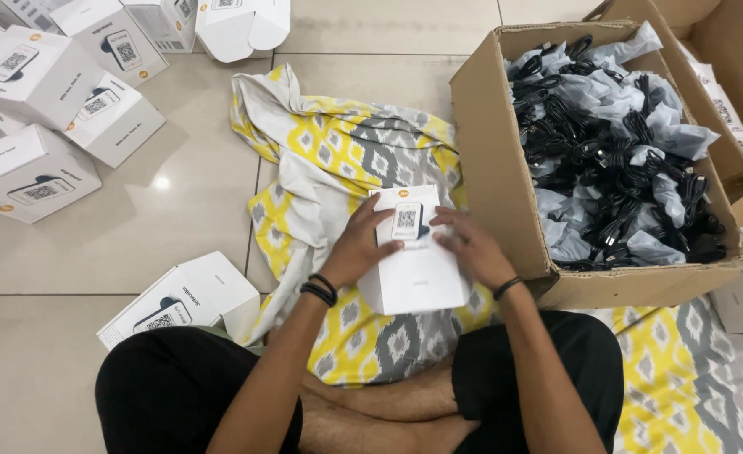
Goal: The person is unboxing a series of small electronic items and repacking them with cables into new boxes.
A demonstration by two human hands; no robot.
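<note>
Tiled floor with patterned cloth (338, 151): white carton (413, 252) upright between both hands, left hand (359, 244) and right hand (472, 248) each grasping 1 side.

The box (413, 252) under both hands is white with a small dark square code pattern on top, as are the other boxes (31, 76). The cloth (338, 151) shows yellow, grey and white diamond motifs. The carton (497, 168) is brown, its bagged cables (615, 143) black in pale grey plastic. The floor (178, 210) is beige tile; the wristbands (321, 288) are black.
</note>
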